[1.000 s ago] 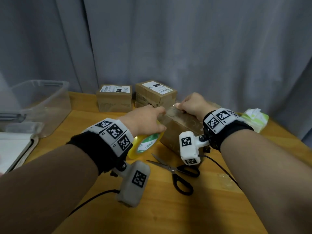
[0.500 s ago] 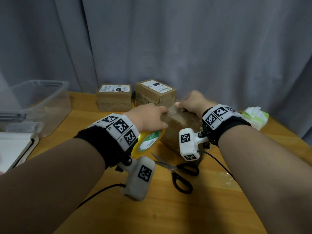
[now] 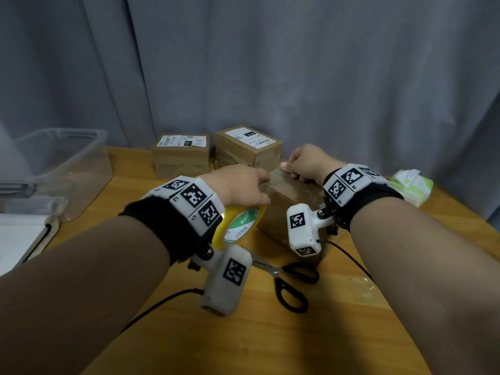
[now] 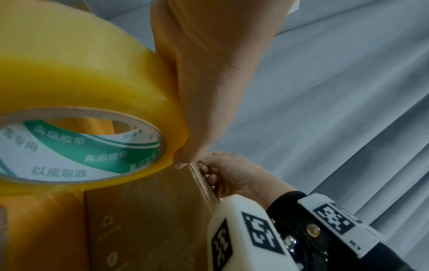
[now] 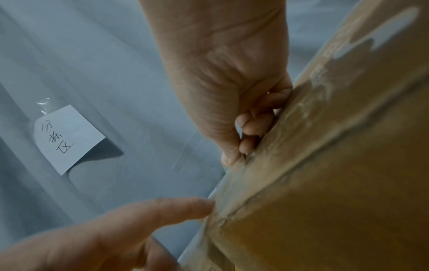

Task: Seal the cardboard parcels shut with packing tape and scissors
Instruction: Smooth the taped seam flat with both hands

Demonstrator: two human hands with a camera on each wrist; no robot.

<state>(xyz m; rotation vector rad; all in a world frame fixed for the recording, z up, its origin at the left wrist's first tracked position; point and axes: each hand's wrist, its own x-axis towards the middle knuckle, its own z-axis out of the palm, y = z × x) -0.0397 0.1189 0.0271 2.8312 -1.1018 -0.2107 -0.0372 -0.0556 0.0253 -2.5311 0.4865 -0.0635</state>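
A brown cardboard parcel [image 3: 292, 196] lies mid-table, its top glossy with tape. My left hand [image 3: 243, 185] grips a yellow packing tape roll [image 3: 240, 226] against the parcel's left end, and one finger touches the top corner [image 4: 183, 163]. My right hand [image 3: 305, 163] holds the parcel's far top edge, thumb on top and fingers curled over the back [image 5: 255, 126]. In the left wrist view the tape roll [image 4: 81, 82] fills the left, beside the parcel [image 4: 144, 210]. Black-handled scissors [image 3: 286, 277] lie open on the table in front of the parcel.
Two labelled parcels [image 3: 181, 155] [image 3: 249, 147] stand at the back by the grey curtain. A clear plastic bin [image 3: 54, 169] and a white pad [image 3: 21, 239] are at the left. A green-white tissue pack [image 3: 408, 185] lies far right, a tape scrap [image 3: 362, 288] near right.
My left hand has carried the tape roll a little up and to the right, closer against the parcel. My right hand has shifted slightly back along the parcel's far edge.
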